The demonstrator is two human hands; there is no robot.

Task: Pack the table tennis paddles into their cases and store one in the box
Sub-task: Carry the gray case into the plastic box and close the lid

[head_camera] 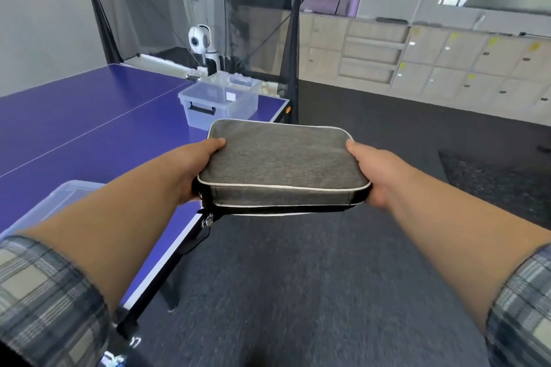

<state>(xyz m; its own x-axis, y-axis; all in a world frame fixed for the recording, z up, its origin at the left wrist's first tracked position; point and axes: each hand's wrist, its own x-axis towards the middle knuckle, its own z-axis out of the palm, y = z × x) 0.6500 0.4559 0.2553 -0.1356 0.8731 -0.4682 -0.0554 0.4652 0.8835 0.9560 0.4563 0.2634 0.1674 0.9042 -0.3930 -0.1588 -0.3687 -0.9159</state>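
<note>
Both hands, left [190,170] and right [378,173], clamp the short ends of the flat grey fabric paddle case with white piping [281,164]. Their grip holds it level past the blue tabletop's [89,116] edge, above open dark carpet [298,277]. Beyond the grip, the clear plastic box [219,103] sits near the tabletop's far corner.

Grey paddle case [281,164] held flat between both hands, left hand [193,171] gripping one end, right hand [380,173] the other, out past the edge of the blue table [89,128]. Clear plastic box [219,104] open near the far corner, black catch net [193,9] behind.
</note>
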